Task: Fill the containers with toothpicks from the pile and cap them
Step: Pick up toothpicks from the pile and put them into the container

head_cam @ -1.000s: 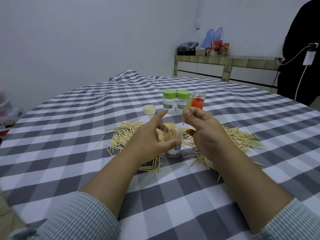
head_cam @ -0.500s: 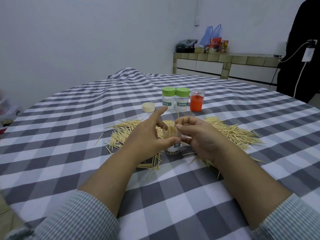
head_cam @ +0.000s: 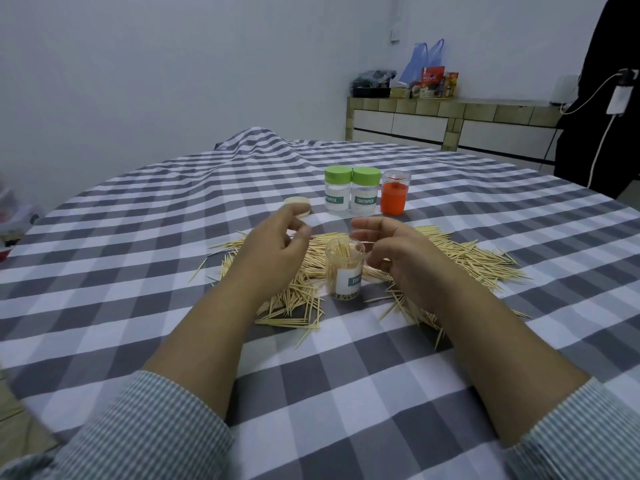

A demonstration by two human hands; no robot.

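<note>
Two bare hands hover over a table covered in a grey and white checked tablecloth [head_cam: 346, 393], seen from a head-worn camera looking forward and down. Between them stands an uncapped clear toothpick container [head_cam: 344, 268] with a white and green label, upright on the cloth and filled with toothpicks whose tips reach its rim. The left hand [head_cam: 273, 251] is just left of the container, fingers loosely curved and spread, gripping nothing, not touching the jar. The right hand [head_cam: 398, 258] is just right of it, fingers curled inward in a relaxed arc; a single toothpick seems to lie across near its fingertips, but whether it is pinched cannot be told. Both forearms are bare, with striped sleeves [head_cam: 149, 431] at the bottom edge.

A loose pile of toothpicks [head_cam: 464, 258] spreads across the cloth behind and around the container, partly under both hands. Farther back, two capped toothpick containers with green lids [head_cam: 350, 195] stand side by side, touching. Just to their right is a clear container with an orange insert [head_cam: 394, 197]. A cream cap [head_cam: 297, 204] lies flat to the left of the green-lidded pair, partly behind the left hand's fingertips.

Beyond the table a tiled counter [head_cam: 450, 123] against the wall holds bags and packets.
</note>
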